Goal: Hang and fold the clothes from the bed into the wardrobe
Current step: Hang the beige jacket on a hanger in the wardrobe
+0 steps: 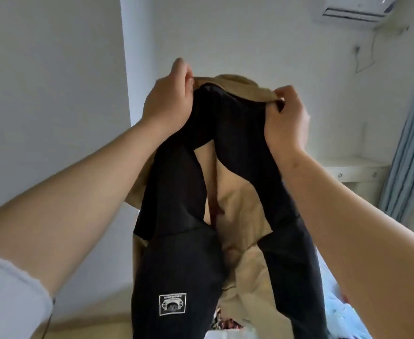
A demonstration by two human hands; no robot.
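L grip (169, 104) & R grip (285, 121) pinching jacket (176, 265) collar, long axis vertical, collar up

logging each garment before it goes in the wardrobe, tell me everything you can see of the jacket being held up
The jacket is two-tone: long black outer panels, a tan collar and tan cloth showing in the open middle. The fabric looks soft and creased. A small square patch with a white outline sits low on one black panel. It hangs in the air, held up by the left hand and the right hand, each gripping the collar edge.
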